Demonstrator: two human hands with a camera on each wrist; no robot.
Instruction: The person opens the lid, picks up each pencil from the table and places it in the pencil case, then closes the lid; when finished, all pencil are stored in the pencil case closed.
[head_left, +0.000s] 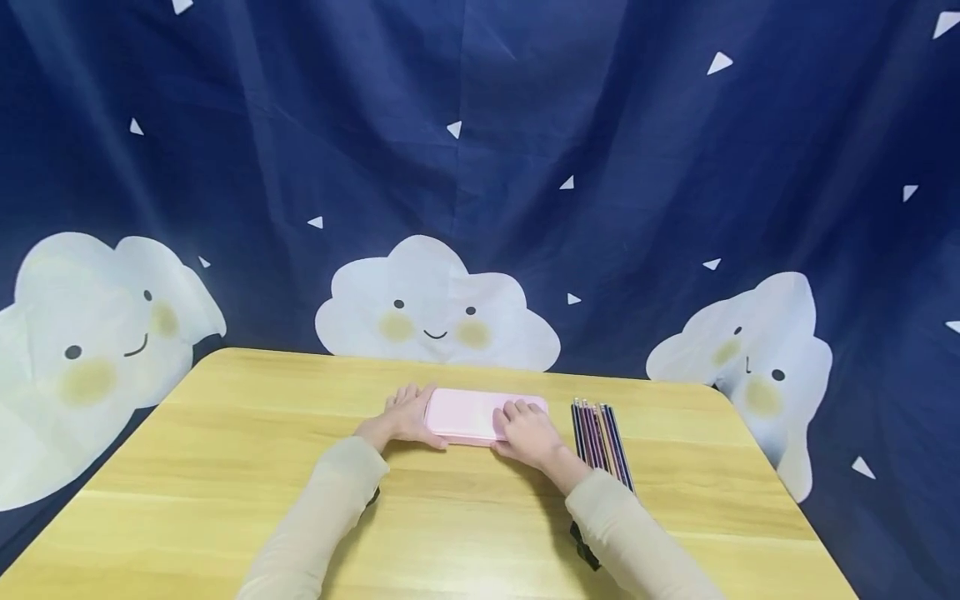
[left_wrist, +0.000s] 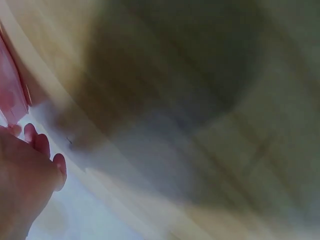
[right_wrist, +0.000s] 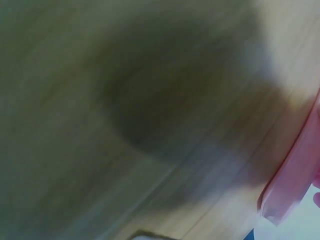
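Observation:
A flat pink pencil case [head_left: 463, 414] with rounded corners lies lengthwise across the far half of the table, its lid down. My left hand [head_left: 405, 418] grips its left end, thumb at the near corner and fingers toward the back. On the right part of the case my right hand [head_left: 527, 433] holds on, fingers bent over the lid and thumb at the near edge. The left wrist view catches the left hand [left_wrist: 25, 175] beside the end of the case [left_wrist: 11, 85]. In the right wrist view the case [right_wrist: 292, 175] shows at the right edge.
Several dark pencils [head_left: 597, 437] lie side by side right of the case, partly hidden by my right forearm. The wooden table [head_left: 465, 533] has rounded far corners. Behind it hangs a blue curtain [head_left: 510, 208] with smiling clouds.

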